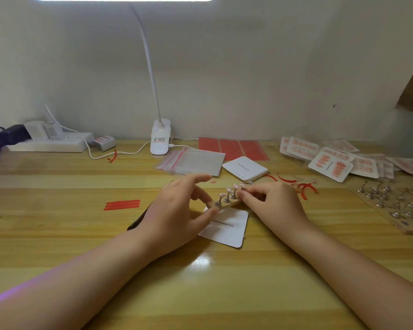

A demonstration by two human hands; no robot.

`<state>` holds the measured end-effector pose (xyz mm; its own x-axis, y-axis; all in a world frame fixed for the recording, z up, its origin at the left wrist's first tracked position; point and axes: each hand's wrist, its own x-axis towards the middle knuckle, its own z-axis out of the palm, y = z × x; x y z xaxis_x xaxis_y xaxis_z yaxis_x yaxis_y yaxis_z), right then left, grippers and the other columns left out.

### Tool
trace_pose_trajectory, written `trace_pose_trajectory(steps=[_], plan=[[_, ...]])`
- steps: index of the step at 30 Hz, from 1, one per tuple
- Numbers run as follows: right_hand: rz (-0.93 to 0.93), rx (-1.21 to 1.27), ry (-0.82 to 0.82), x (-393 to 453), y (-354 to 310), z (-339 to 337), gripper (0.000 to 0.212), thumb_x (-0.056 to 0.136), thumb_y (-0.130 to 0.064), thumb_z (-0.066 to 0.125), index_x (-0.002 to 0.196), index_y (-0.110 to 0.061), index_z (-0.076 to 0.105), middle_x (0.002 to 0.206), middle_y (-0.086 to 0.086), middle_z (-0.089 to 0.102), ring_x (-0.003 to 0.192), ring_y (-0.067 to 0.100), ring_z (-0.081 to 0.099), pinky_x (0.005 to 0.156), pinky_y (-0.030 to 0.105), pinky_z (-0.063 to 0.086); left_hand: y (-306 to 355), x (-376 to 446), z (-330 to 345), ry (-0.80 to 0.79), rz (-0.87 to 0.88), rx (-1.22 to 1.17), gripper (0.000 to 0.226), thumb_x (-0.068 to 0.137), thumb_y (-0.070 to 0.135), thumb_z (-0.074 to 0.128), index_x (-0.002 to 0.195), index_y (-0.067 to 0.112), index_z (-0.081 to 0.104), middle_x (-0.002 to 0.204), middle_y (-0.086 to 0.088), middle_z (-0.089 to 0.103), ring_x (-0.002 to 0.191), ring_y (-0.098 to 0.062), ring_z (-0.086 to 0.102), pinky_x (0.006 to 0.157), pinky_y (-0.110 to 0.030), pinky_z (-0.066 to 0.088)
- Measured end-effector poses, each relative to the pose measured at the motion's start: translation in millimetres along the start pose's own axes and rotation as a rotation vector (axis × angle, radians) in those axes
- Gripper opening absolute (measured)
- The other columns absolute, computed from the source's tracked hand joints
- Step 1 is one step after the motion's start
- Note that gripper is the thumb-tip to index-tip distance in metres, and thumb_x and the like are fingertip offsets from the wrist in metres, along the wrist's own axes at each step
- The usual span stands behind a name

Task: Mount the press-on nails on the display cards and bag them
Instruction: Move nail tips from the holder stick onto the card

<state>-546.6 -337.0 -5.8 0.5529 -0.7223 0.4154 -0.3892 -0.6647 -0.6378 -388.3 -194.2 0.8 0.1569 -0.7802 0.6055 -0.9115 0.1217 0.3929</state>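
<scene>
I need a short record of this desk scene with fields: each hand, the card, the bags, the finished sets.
left hand: left hand holds the near end of the wooden strip of nail stands
right hand: right hand pinches at the strip's far end
card: blank card lies under the strip
bags: clear bags lie behind the hands
finished sets: bagged cards piled at far right

A white clip lamp [160, 139] stands on the wooden counter [57, 234] straight beyond the hands, its gooseneck rising up the wall. Far out past the left hand lies a white power strip [50, 145] with plugged-in adapters — one black [12, 134] — and a small white charger block [104, 142] lies just beside it.
</scene>
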Motion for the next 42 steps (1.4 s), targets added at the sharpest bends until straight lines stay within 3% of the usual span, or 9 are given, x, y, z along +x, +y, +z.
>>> trace_pose_trajectory(steps=[4, 8, 14, 19, 25, 30, 36, 40, 42], plan=[[-0.106, -0.027, 0.081, -3.7, -4.9, 0.6, 0.015, 0.086, -0.023, 0.071, 0.076, -0.014, 0.077, 0.062, 0.0, 0.063, 0.063, 0.017, 0.055, 0.06, 0.039, 0.047, -3.0, 2.0, 1.4, 0.051, -0.078, 0.04, 0.05, 0.083, 0.024, 0.074, 0.127, 0.017, 0.051, 0.094, 0.016, 0.066, 0.087, -0.009, 0.057, 0.081, -0.028, 0.044], [-0.141, 0.012, 0.106, -6.9, -11.8, 1.0, 0.01, 0.086, -0.017, 0.07, 0.079, -0.012, 0.074, 0.07, -0.003, 0.065, 0.066, 0.013, 0.058, 0.064, 0.036, 0.049, -11.3, 3.9, 1.4, 0.044, -0.221, 0.063, 0.048, 0.089, 0.03, 0.068, 0.131, 0.023, 0.046, 0.105, 0.016, 0.067, 0.099, -0.009, 0.058, 0.086, -0.032, 0.048], [-0.17, 0.092, 0.091, -12.0, -19.6, 3.4, 0.005, 0.085, -0.013, 0.072, 0.081, -0.014, 0.075, 0.069, -0.014, 0.065, 0.068, 0.005, 0.06, 0.059, 0.013, 0.043, -17.6, 5.4, 4.8, -0.027, -0.344, 0.107, 0.052, 0.091, 0.028, 0.065, 0.137, 0.024, 0.043, 0.117, 0.01, 0.067, 0.116, -0.015, 0.056, 0.097, -0.039, 0.046], [-0.187, 0.149, 0.063, -13.8, -20.2, 5.5, 0.006, 0.081, -0.008, 0.076, 0.084, -0.013, 0.078, 0.068, -0.004, 0.067, 0.064, 0.005, 0.055, 0.058, 0.012, 0.04, -5.8, 4.1, 1.2, 0.146, -0.133, 0.079, 0.05, 0.087, 0.016, 0.068, 0.134, 0.014, 0.051, 0.123, 0.004, 0.063, 0.118, -0.017, 0.053, 0.098, -0.034, 0.043], [-0.336, 0.122, 0.039, -17.1, -23.7, 5.3, 0.011, 0.078, -0.005, 0.078, 0.086, -0.013, 0.078, 0.069, -0.013, 0.064, 0.064, 0.003, 0.055, 0.062, 0.008, 0.038, 7.8, -1.5, 3.2, 0.059, 0.121, -0.027, 0.048, 0.08, 0.015, 0.077, 0.125, 0.01, 0.06, 0.113, 0.003, 0.07, 0.107, -0.014, 0.061, 0.093, -0.026, 0.044], [-0.39, 0.114, 0.027, -18.1, -24.8, 6.7, 0.009, 0.08, -0.006, 0.076, 0.085, -0.013, 0.078, 0.068, -0.017, 0.058, 0.061, -0.003, 0.05, 0.063, 0.008, 0.036, 9.4, -1.0, 2.6, 0.121, 0.138, -0.031, 0.037, 0.081, 0.015, 0.076, 0.116, 0.009, 0.063, 0.1, 0.003, 0.073, 0.096, -0.011, 0.066, 0.088, -0.02, 0.045], [-0.427, 0.115, 0.014, -18.0, -25.2, 6.2, 0.005, 0.082, -0.006, 0.075, 0.084, -0.011, 0.076, 0.067, -0.006, 0.063, 0.062, 0.006, 0.053, 0.06, 0.016, 0.041, 9.7, -2.1, 2.0, 0.112, 0.147, -0.007, 0.041, 0.084, 0.01, 0.073, 0.123, 0.006, 0.06, 0.104, 0.0, 0.073, 0.098, -0.012, 0.069, 0.085, -0.03, 0.051], [-0.437, 0.129, 0.016, -17.0, -24.3, 7.8, 0.004, 0.082, -0.005, 0.075, 0.085, -0.009, 0.075, 0.068, -0.007, 0.061, 0.062, 0.005, 0.051, 0.06, 0.017, 0.042, 9.2, -2.1, 3.6, 0.122, 0.124, -0.036, 0.043, 0.084, 0.007, 0.073, 0.124, 0.007, 0.058, 0.102, 0.001, 0.073, 0.097, -0.007, 0.066, 0.085, -0.008, 0.043], [-0.444, 0.133, 0.01, -16.7, -24.0, 8.0, 0.004, 0.082, -0.004, 0.075, 0.085, -0.008, 0.074, 0.07, -0.008, 0.059, 0.062, 0.003, 0.05, 0.061, 0.018, 0.043, 10.5, -1.7, 3.4, 0.13, 0.103, -0.072, 0.045, 0.084, 0.006, 0.072, 0.125, 0.011, 0.055, 0.101, 0.003, 0.073, 0.098, -0.005, 0.065, 0.086, -0.005, 0.042]])
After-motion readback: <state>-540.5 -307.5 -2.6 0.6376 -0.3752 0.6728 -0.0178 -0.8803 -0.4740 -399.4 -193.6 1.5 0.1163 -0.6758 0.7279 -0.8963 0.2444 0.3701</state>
